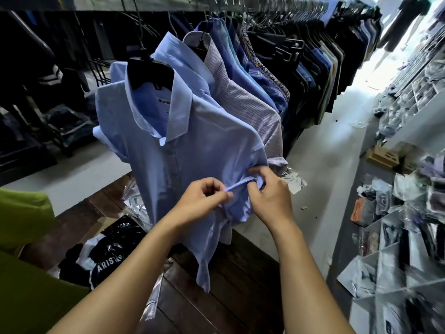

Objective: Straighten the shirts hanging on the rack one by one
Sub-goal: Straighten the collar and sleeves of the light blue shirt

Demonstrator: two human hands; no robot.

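A light blue short-sleeved shirt (183, 150) hangs at the front of the rack on a black hanger (149, 71), collar toward me. My left hand (204, 198) pinches the hem of its right sleeve cuff (240, 184) between thumb and fingers. My right hand (269, 194) grips the same cuff at its far end, fingers curled into the fabric. Behind it hang a second light blue shirt (183, 59) and a checked lilac shirt (243, 100), then a long row of blue and dark shirts (301, 68) along the rail.
A dark wooden platform (240, 273) lies under the rack, with a bagged dark garment (108, 256) and plastic wrap on it. Shelves of packaged goods (409, 225) fill the right side. A pale floor aisle (337, 153) runs between. A green sleeve (21, 237) shows at left.
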